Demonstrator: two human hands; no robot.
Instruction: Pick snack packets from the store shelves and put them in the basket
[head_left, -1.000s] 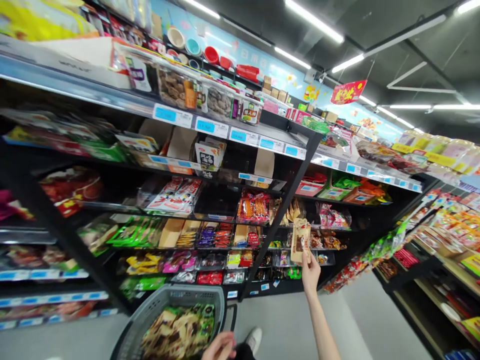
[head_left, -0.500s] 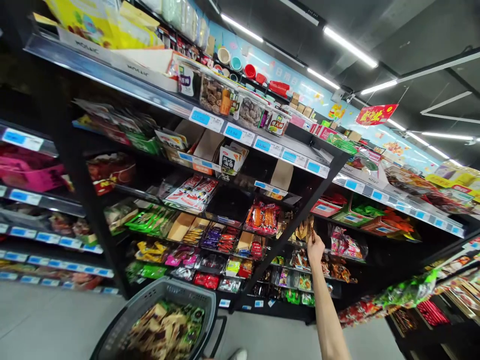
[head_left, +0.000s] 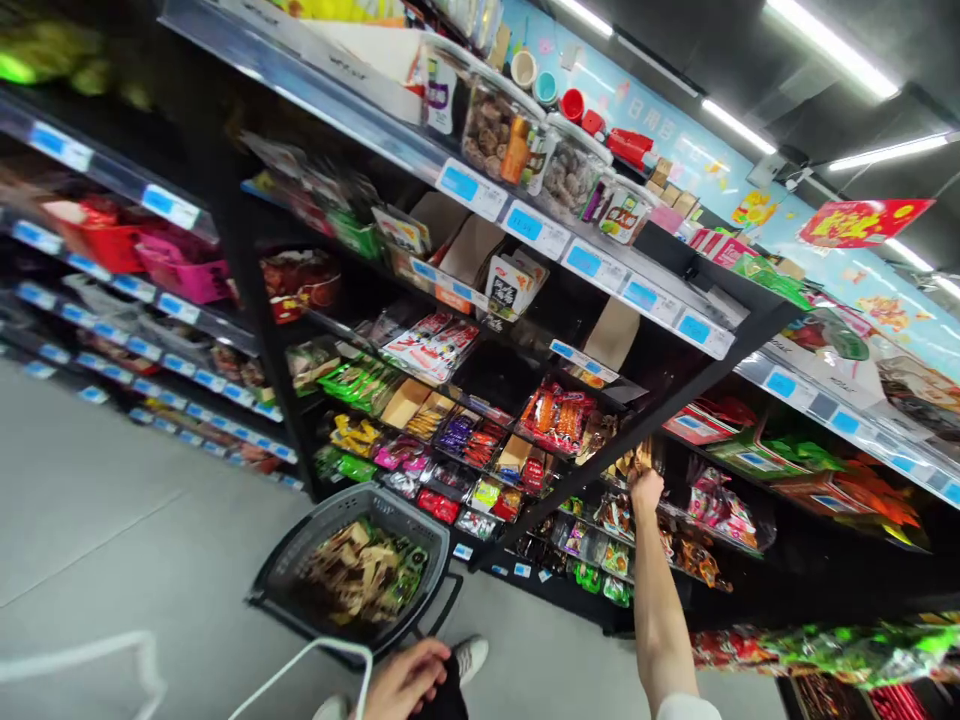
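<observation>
My right hand (head_left: 646, 491) reaches out to a shelf bin at centre right, its fingers closed at brown-and-tan snack packets (head_left: 641, 456). The fingers partly hide the packet they grip. My left hand (head_left: 409, 680) hangs low at the bottom edge, fingers loosely curved, with nothing seen in it. Beside that hand is a thin white bar or cord (head_left: 300, 655), blurred. A grey shopping basket (head_left: 277, 572) stands on the floor, just beyond my left hand. Inside lie many tan-and-brown packets (head_left: 367, 565) and some green ones at the right side.
Black shelving with blue price labels (head_left: 525, 225) slants across the view. Clear jars of dried snacks (head_left: 495, 130) line the top shelf. A red sausage-like snack pile (head_left: 559, 415) lies left of a slanted black post (head_left: 667, 410). My shoe (head_left: 472, 658) is near the basket.
The view has swung, showing more floor on the left. My left hand and the white bar have come into view at the bottom. My right hand stays at the same bin, now farther into the packets.
</observation>
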